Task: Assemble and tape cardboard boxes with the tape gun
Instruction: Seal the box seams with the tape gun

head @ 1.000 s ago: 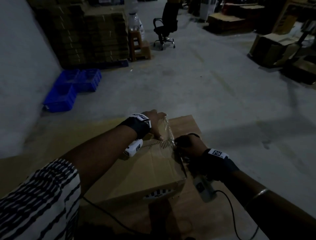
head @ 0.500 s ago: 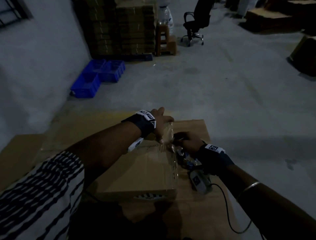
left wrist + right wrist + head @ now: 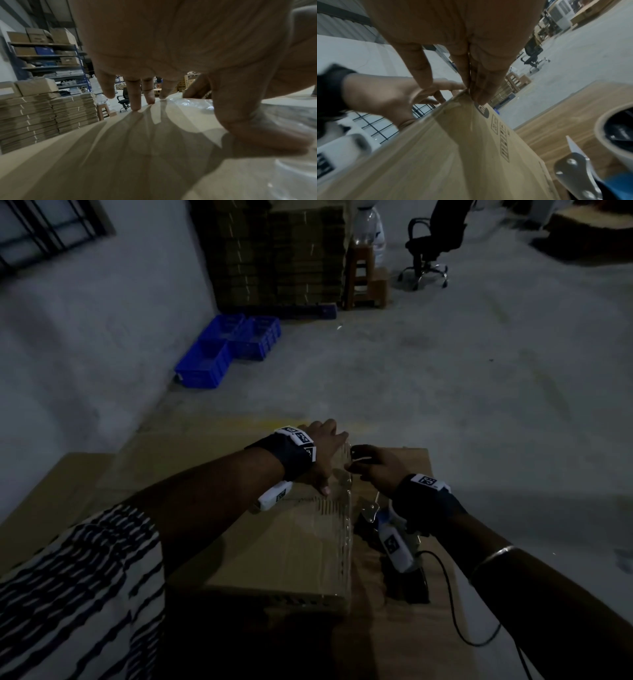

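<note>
2 hands (image 3: 325, 453) (image 3: 373, 470), 1 cardboard box (image 3: 284, 546), 1 tape gun (image 3: 607, 155), 2 blue crates (image 3: 205, 362) (image 3: 255, 337), 1 office chair (image 3: 431, 244)

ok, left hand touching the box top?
Touching. The left wrist view shows the left hand with thumb and fingertips pressed flat on the box top.

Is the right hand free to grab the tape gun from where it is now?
Probably yes. The tape gun lies on the table right under the right wrist, beside the cardboard box, with nothing between. The right hand only smooths tape at the box's far corner with straight fingers, so it holds nothing.
</note>
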Demonstrator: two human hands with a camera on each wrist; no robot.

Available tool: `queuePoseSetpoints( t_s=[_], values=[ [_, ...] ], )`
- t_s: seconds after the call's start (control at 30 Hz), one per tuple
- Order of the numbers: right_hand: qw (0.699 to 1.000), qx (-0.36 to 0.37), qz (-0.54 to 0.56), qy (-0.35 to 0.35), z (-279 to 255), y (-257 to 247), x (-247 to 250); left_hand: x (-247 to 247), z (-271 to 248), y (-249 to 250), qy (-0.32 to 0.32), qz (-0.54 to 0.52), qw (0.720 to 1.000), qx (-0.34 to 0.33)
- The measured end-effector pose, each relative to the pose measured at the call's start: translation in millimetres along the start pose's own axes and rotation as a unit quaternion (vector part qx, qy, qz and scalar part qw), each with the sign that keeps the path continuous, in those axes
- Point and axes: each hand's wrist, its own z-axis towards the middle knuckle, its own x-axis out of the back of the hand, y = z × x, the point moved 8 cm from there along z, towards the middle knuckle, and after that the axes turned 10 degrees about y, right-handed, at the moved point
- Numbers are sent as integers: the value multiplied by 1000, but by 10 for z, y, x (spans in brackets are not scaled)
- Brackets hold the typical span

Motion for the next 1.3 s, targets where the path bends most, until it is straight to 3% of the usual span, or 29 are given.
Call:
queuePoseSetpoints(
  t_s=[0.23, 0.33, 0.47, 0.7, 0.87, 0.97, 1.17, 1.3],
  values=[
    [994, -72, 67, -56, 128, 107, -86, -23, -18, -56, 14, -36, 999, 15],
    [994, -78, 79, -15, 212, 162, -13, -20, -34, -67, 11, -45, 999, 20],
    [992, -57, 104, 53, 309, 127, 114, -13, -56, -70, 17, -52, 998, 25],
    [998, -30, 55, -23, 248, 60, -135, -32, -40, -77, 13, -52, 998, 26],
    [999, -25, 29, -17, 298, 125, -67, -39, -48, -86, 13, -57, 998, 33],
    [1000, -5, 8, 24, 350, 113, 21, -43, -60, -92, 18, -53, 998, 35],
    [996, -35, 66, -46, 414, 117, -123, -70, -60, -109, 15, -58, 997, 39],
    [996, -49, 67, -26, 423, 150, -66, -49, -78, -111, 18, -67, 997, 44]
  ],
)
